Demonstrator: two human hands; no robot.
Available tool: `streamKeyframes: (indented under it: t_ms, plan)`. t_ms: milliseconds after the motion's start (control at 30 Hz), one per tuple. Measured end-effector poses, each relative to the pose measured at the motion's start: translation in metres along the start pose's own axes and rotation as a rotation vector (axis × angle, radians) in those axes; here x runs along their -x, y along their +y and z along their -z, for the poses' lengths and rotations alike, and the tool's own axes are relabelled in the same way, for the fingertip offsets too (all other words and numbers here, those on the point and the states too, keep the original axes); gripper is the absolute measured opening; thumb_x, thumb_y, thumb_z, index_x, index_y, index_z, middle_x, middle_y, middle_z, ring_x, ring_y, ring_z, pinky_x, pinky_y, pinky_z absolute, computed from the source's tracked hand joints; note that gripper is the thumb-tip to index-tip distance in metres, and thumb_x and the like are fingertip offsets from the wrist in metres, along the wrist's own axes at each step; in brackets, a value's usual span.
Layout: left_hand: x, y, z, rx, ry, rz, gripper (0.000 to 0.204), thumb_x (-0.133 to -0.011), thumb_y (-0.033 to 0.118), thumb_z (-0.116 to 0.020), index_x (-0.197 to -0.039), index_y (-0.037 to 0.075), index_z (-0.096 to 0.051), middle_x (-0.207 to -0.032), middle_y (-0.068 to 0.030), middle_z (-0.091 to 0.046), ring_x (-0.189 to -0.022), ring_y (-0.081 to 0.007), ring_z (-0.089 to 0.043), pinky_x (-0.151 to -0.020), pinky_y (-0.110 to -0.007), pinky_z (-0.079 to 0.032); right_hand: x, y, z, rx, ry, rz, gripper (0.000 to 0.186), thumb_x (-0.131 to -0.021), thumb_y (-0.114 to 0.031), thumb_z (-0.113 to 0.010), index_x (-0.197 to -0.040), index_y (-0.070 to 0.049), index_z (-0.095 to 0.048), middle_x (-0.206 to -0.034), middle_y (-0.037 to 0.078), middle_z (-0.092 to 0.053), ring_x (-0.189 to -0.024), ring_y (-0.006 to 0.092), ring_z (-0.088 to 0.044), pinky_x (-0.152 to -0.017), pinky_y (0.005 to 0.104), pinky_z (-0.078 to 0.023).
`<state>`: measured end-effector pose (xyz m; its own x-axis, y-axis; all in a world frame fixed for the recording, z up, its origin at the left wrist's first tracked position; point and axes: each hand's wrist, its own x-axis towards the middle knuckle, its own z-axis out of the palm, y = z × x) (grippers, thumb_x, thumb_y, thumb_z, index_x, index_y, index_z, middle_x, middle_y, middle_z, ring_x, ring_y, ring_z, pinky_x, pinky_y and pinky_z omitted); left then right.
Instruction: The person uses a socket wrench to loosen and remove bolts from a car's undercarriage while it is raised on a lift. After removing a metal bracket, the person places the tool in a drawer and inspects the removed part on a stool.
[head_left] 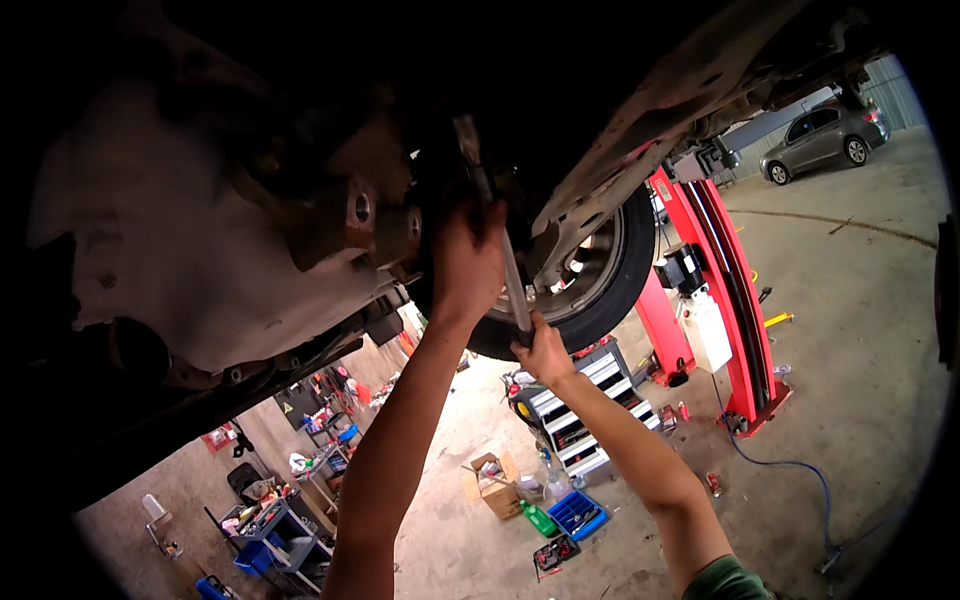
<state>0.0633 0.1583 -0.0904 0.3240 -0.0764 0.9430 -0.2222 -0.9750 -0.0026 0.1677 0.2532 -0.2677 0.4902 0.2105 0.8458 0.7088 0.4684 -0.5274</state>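
Note:
A long metal bar (pixel 514 278) slants up under a raised car, with a shiny head at its upper end and a dark grip at its lower end. My left hand (pixel 468 262) is closed on its upper part, the thumb lying against the shaft; the other fingers are mostly in shadow. Lower down, my right hand (pixel 545 354) wraps round the grip. Beside my left hand is a metal bracket (pixel 350 212) with round holes. What the bar's head touches, if anything, is lost in the dark.
A car wheel (pixel 630 270) hangs just right of the bar. Red lift posts (pixel 725 300) stand at right. Below are a tool chest (pixel 590 410), a cardboard box (pixel 492 490), a blue tray (pixel 578 514), a green bottle (pixel 538 517), a cart (pixel 280 530) and a blue hose (pixel 790 463).

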Motion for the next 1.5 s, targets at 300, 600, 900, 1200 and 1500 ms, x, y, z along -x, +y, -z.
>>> streamKeyframes:
  t_ms: [300,600,900,1200,1500]
  plan:
    - [0.006,0.002,0.002,0.219,-0.054,0.044,0.027,-0.097,0.028,-0.056,-0.089,0.002,-0.057,-0.073,-0.0032,-0.058,-0.064,-0.0113,-0.054,-0.061,-0.027,-0.043,0.056,-0.015,0.026,0.009,-0.105,-0.068,0.038,-0.077,-0.014,-0.061,-0.106,0.006,-0.046,-0.075,0.032,-0.061,-0.075,0.0482,-0.062,-0.066,0.0506,-0.052]
    - [0.025,0.009,-0.017,0.482,-0.039,0.28,0.043,-0.1,0.045,-0.043,-0.088,0.004,-0.05,-0.069,-0.0009,-0.05,-0.052,-0.0077,-0.045,-0.049,-0.024,-0.039,0.078,-0.027,0.028,-0.038,-0.068,-0.155,0.039,-0.075,-0.013,-0.067,-0.104,0.008,-0.05,-0.081,0.033,-0.061,-0.081,0.0481,-0.062,-0.071,0.0502,-0.052]
    - [0.065,0.003,-0.037,0.536,0.014,0.389,0.046,-0.101,0.049,-0.036,-0.081,0.008,-0.044,-0.057,0.0032,-0.039,-0.043,-0.0057,-0.036,-0.04,-0.022,-0.031,0.087,-0.032,0.025,-0.205,0.018,-0.327,0.033,-0.074,-0.022,-0.067,-0.088,0.007,-0.061,-0.081,0.027,-0.064,-0.084,0.0429,-0.064,-0.075,0.0439,-0.051]
    - [0.071,0.036,-0.026,0.512,-0.004,0.546,0.053,-0.096,0.061,-0.038,-0.084,0.01,-0.042,-0.056,0.0017,-0.037,-0.04,-0.0088,-0.033,-0.038,-0.026,-0.029,0.125,-0.081,0.056,-0.043,-0.077,-0.572,0.036,-0.076,-0.024,-0.067,-0.089,0.009,-0.064,-0.09,0.032,-0.065,-0.093,0.0437,-0.064,-0.082,0.0445,-0.052]
    - [0.071,0.071,-0.008,0.462,-0.117,0.73,0.051,-0.096,0.061,-0.034,-0.086,0.011,-0.039,-0.06,0.0008,-0.037,-0.043,-0.0125,-0.037,-0.042,-0.031,-0.037,0.167,-0.136,0.102,0.057,-0.191,-0.626,0.039,-0.079,-0.027,-0.064,-0.088,0.011,-0.062,-0.089,0.033,-0.064,-0.092,0.0447,-0.064,-0.085,0.0444,-0.052]
